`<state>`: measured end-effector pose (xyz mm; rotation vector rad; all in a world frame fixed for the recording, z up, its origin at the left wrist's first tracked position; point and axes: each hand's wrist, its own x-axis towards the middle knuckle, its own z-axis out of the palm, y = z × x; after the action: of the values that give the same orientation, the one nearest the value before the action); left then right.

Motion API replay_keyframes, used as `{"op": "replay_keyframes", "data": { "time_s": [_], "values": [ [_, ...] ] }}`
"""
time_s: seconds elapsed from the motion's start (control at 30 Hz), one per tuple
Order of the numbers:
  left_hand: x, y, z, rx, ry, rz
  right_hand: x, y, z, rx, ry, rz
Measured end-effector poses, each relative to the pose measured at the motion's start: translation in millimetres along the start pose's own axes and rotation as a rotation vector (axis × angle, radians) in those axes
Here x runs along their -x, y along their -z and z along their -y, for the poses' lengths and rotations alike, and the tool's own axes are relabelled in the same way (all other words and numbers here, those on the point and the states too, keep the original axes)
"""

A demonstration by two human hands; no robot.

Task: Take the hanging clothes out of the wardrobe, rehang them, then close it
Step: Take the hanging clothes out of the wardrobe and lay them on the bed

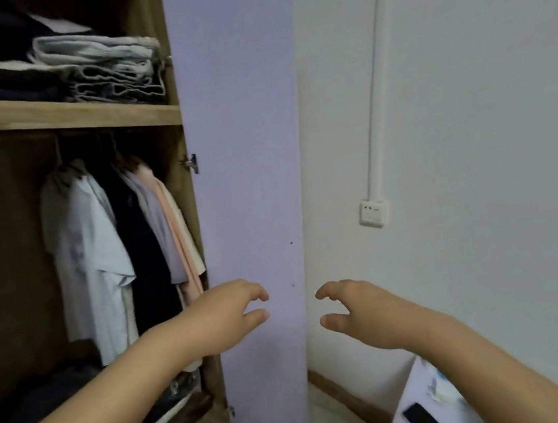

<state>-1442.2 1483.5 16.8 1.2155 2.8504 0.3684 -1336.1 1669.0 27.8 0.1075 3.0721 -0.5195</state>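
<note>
wooden walls and a wooden shelf [64, 113] frame the open wardrobe [5, 240] on the left side of the view. on that shelf sit folded clothes [100, 68], dark ones to the left and a grey and white stack to the right. under the shelf the hanging clothes [118, 235] crowd the right part of the compartment: a white shirt [89, 258] leftmost, then a dark garment [144, 253], then lilac and peach pieces nearest the hinge [190, 162]. more dark items lie on the wardrobe floor, too dim to tell apart. next comes the pale lilac door [243, 146], swung open and standing edge-out toward the viewer. the left hand [226, 315] reaches forward in front of the door's lower part, fingers loosely curled with thumb apart, grasping nothing. the right hand [357, 310] hovers just right of the door's edge, fingers likewise loosely bent and holding nothing; whether either hand touches the door cannot be told. behind it a white wall [468, 122] carries a vertical cable duct [377, 90] running down to a socket [372, 214]. at bottom right a white object [411, 400] with a dark rectangle on it sits near the floor.
</note>
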Motion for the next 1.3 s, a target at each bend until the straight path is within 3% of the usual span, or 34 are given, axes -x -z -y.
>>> {"op": "replay_keyframes", "data": {
  "time_s": [0.3, 0.63, 1.1, 1.3],
  "values": [
    [11.9, 62.1, 137.3, 0.027, 0.176, -0.148, -120.9, -13.8, 111.9, -0.023, 0.197, -0.046],
    [5.8, 78.8, 258.0, 0.113, 0.364, -0.175, -244.8, -35.3, 191.4, -0.167, 0.374, -0.045],
    [-49.3, 106.9, 375.6, 0.116, 0.612, -0.328, -441.3, -41.3, 257.2, -0.314, 0.622, -0.11],
    [-61.5, 111.0, 408.5, 0.113, 0.684, -0.346, -500.6, -54.3, 288.4, -0.387, 0.614, -0.132]
  ]
}}
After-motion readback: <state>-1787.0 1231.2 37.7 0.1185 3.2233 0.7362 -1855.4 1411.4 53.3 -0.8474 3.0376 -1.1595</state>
